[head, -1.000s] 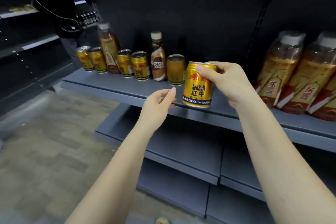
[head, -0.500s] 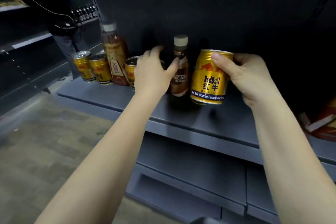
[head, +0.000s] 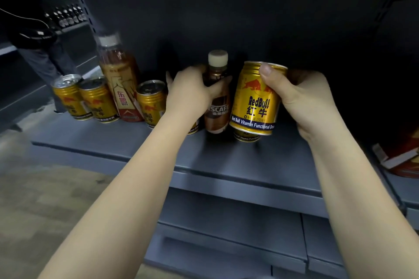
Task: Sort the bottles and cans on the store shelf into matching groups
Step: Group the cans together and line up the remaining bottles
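My right hand (head: 301, 97) grips a gold Red Bull can (head: 255, 99), held just above the grey shelf (head: 226, 161) in front of another gold can (head: 247, 137) that is mostly hidden. My left hand (head: 192, 90) wraps around the neck of the brown Nescafe bottle (head: 217, 106) with a cream cap. It also covers a gold can (head: 192, 129) beside the bottle. Further left stand a gold can (head: 150, 102), a tall tea bottle (head: 121, 84) with a red label, and two more gold cans (head: 97, 99) (head: 68, 95).
Red-labelled tea bottles (head: 403, 156) show at the right edge of the shelf. A person in dark clothes (head: 38, 36) stands at the far left by another shelving unit. Lower shelves (head: 226, 233) jut out below, and the floor lies at left.
My left hand has moved right from the can onto the Nescafe bottle's neck. My right hand has kept the Red Bull can beside the bottle. The view has come closer.
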